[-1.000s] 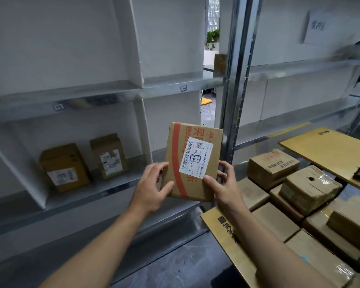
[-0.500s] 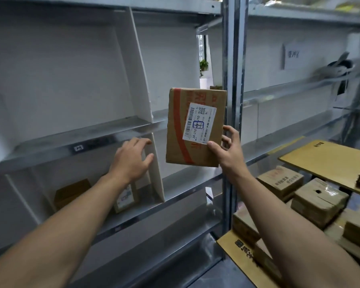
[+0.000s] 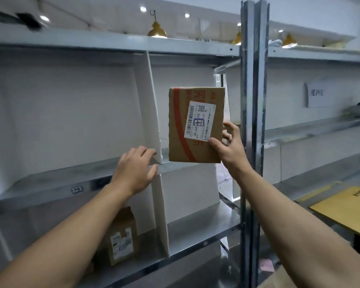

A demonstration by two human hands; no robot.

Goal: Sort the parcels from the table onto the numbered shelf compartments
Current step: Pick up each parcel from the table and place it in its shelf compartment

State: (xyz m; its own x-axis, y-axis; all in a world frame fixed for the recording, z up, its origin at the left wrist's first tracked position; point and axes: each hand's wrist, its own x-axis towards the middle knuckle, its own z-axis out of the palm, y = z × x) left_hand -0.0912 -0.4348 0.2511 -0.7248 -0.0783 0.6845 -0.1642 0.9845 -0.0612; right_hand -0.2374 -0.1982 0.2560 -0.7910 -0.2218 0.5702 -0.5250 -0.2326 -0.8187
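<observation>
Cardboard parcels number two: the raised parcel (image 3: 196, 142) is upright in the air before the upper shelf compartment, and a second parcel (image 3: 122, 235) stands one level below, partly hidden by the left forearm. Two white dividers (image 3: 152, 109) split the shelf (image 3: 50, 190); a steel upright (image 3: 253, 121) stands close right. The right hand (image 3: 227, 148) pinches the raised parcel's lower right corner; the left hand (image 3: 133, 169) hangs loose-fingered at the shelf edge. The parcel has a red stripe and a white barcode label (image 3: 200, 121) with a blue-boxed mark.

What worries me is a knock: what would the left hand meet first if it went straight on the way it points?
Probably the white divider, near its foot on the shelf; the left hand looks close to its front edge, but depth is unclear.
</observation>
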